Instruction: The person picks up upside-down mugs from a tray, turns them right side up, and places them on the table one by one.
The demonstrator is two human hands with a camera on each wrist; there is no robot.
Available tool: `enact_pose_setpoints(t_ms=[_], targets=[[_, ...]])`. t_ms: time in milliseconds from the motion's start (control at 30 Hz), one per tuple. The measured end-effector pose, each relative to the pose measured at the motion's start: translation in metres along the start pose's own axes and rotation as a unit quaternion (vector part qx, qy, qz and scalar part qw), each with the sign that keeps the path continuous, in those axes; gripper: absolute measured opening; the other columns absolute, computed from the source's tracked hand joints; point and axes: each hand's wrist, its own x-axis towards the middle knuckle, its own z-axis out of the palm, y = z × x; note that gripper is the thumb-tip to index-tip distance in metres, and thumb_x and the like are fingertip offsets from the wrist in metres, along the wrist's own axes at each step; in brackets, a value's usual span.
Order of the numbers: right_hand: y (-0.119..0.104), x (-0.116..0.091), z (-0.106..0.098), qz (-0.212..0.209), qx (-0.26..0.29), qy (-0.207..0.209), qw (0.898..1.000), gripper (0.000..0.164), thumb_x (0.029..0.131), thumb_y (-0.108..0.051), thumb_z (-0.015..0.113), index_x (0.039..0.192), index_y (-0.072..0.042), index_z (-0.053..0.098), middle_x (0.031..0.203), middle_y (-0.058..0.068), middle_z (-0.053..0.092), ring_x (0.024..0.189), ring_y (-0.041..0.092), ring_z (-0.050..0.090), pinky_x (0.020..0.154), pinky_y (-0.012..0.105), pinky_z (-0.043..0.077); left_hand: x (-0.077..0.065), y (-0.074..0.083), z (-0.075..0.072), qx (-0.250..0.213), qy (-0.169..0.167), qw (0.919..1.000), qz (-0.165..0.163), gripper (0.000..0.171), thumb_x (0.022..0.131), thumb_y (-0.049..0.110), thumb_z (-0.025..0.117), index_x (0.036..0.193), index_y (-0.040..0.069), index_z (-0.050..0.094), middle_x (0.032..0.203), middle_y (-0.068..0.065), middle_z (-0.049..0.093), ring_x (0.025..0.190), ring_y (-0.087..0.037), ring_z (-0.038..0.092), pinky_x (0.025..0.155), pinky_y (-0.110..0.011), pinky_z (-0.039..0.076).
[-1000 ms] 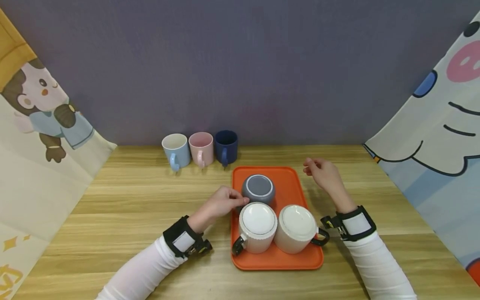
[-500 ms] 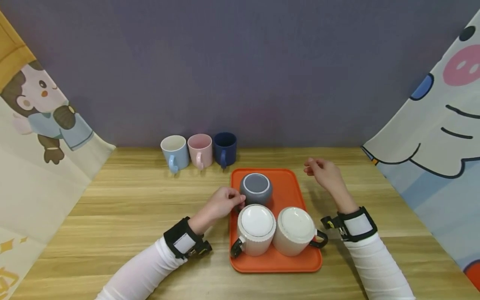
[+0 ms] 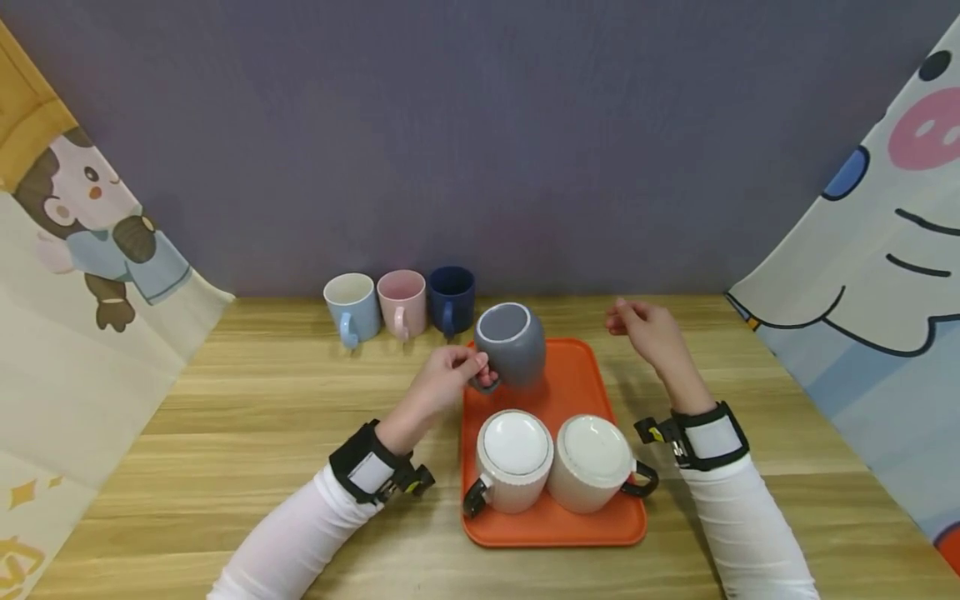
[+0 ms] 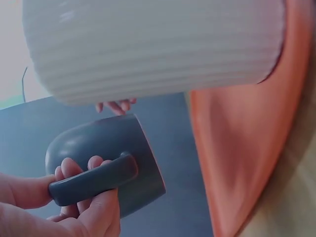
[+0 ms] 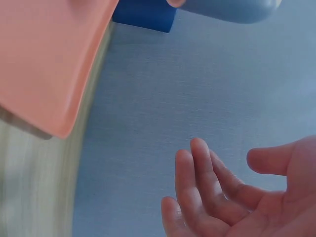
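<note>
My left hand [image 3: 442, 379] grips the handle of a grey mug [image 3: 517, 354], which is upside down, tilted and lifted off the orange tray [image 3: 566, 383]. In the left wrist view the fingers curl round the grey handle [image 4: 94, 182]. Two cream mugs with black handles stand upside down side by side at the tray's near end, the left one [image 3: 513, 458] and the right one [image 3: 591, 462]. To the right of the tray my right hand [image 3: 651, 333] hovers with nothing in it. The right wrist view shows its fingers [image 5: 187, 182] relaxed and slightly bent.
A light blue mug [image 3: 352, 307], a pink mug [image 3: 403, 302] and a navy mug [image 3: 452, 298] stand upright in a row at the back, left of the tray. Behind the wooden table [image 3: 300, 417] rises a grey-blue wall [image 3: 480, 150].
My left hand has raised the grey mug off the tray and moved it away from me, tilting it. The right hand has barely moved, and the cream mugs stay put.
</note>
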Motion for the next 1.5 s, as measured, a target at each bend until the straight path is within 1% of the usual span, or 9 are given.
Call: enact_pose_setpoints(t_ms=[167,333,467,600,767,1200,1267,1367,1500], targets=[[-0.004,-0.001,0.002,0.005,0.017,-0.003,1.0,0.06,0.1,-0.047,0.034,0.119,0.004,0.06,0.109,0.024,0.066,0.099,0.03,0.067,0.094,0.044,0.045,0.005,0.008,-0.002,-0.057,0.013,0.9982,0.015,0.023,0.097,0.003,0.048,0.089,-0.017,0.055,0.067,-0.001,0.06,0.068,-0.009,0.062,0.073,-0.023,0.054],[-0.008,0.0,0.003,0.004,0.021,0.0,1.0,0.06,0.1,-0.049,0.035,0.119,0.002,0.06,0.109,0.022,0.066,0.092,0.019,0.068,0.091,0.04,0.046,0.011,0.012,-0.003,-0.085,0.031,0.9957,0.019,0.024,0.098,0.005,0.049,0.089,-0.016,0.056,0.067,-0.001,0.06,0.067,-0.01,0.063,0.074,-0.023,0.055],[-0.013,0.001,0.004,0.002,0.019,-0.002,1.0,0.062,0.099,-0.051,0.034,0.119,0.0,0.06,0.11,0.021,0.066,0.095,0.023,0.066,0.088,0.037,0.046,0.017,0.016,-0.003,-0.108,0.04,0.993,0.023,0.024,0.098,0.005,0.048,0.091,-0.017,0.055,0.066,-0.002,0.06,0.067,-0.01,0.063,0.076,-0.025,0.055],[-0.018,0.0,0.005,0.004,0.02,-0.007,1.0,0.063,0.099,-0.052,0.033,0.12,0.0,0.059,0.112,0.021,0.066,0.098,0.024,0.065,0.084,0.035,0.046,0.021,0.02,-0.003,-0.136,0.05,0.9891,0.027,0.022,0.098,0.005,0.047,0.09,-0.014,0.055,0.067,-0.002,0.058,0.068,-0.011,0.064,0.079,-0.028,0.056],[-0.023,-0.002,0.005,0.003,0.032,-0.021,0.999,0.063,0.098,-0.053,0.033,0.121,0.001,0.059,0.115,0.021,0.064,0.096,0.017,0.065,0.085,0.032,0.047,0.027,0.025,0.0,-0.18,0.057,0.9816,0.031,0.022,0.099,0.006,0.047,0.082,-0.008,0.053,0.069,-0.005,0.056,0.07,-0.013,0.065,0.081,-0.029,0.056],[-0.034,-0.002,0.001,-0.008,0.056,-0.038,0.998,0.063,0.098,-0.051,0.037,0.12,0.003,0.061,0.113,0.02,0.067,0.083,-0.002,0.065,0.077,0.016,0.048,0.041,0.039,0.005,-0.221,0.064,0.9718,0.054,0.028,0.1,0.009,0.046,0.075,-0.002,0.053,0.075,-0.008,0.055,0.075,-0.017,0.065,0.084,-0.031,0.055],[-0.035,-0.002,0.001,-0.016,0.062,-0.045,0.997,0.062,0.098,-0.049,0.038,0.12,0.005,0.061,0.112,0.021,0.067,0.084,-0.002,0.066,0.078,0.016,0.049,0.042,0.041,0.005,-0.223,0.062,0.9712,0.055,0.028,0.1,0.009,0.046,0.076,-0.003,0.053,0.077,-0.009,0.055,0.076,-0.017,0.065,0.086,-0.032,0.054],[-0.039,-0.002,0.002,-0.026,0.079,-0.065,0.994,0.061,0.099,-0.046,0.041,0.121,0.007,0.059,0.113,0.024,0.065,0.091,0.008,0.069,0.087,0.025,0.052,0.043,0.043,0.006,-0.232,0.061,0.9692,0.055,0.027,0.1,0.01,0.045,0.077,-0.003,0.052,0.079,-0.01,0.055,0.079,-0.017,0.065,0.086,-0.031,0.054],[-0.046,-0.002,0.005,-0.032,0.084,-0.094,0.992,0.06,0.098,-0.046,0.042,0.122,0.007,0.059,0.116,0.026,0.063,0.104,0.025,0.066,0.097,0.039,0.047,0.046,0.046,0.008,-0.245,0.057,0.9664,0.054,0.028,0.1,0.01,0.044,0.077,-0.003,0.051,0.079,-0.01,0.055,0.08,-0.018,0.065,0.087,-0.033,0.053]])
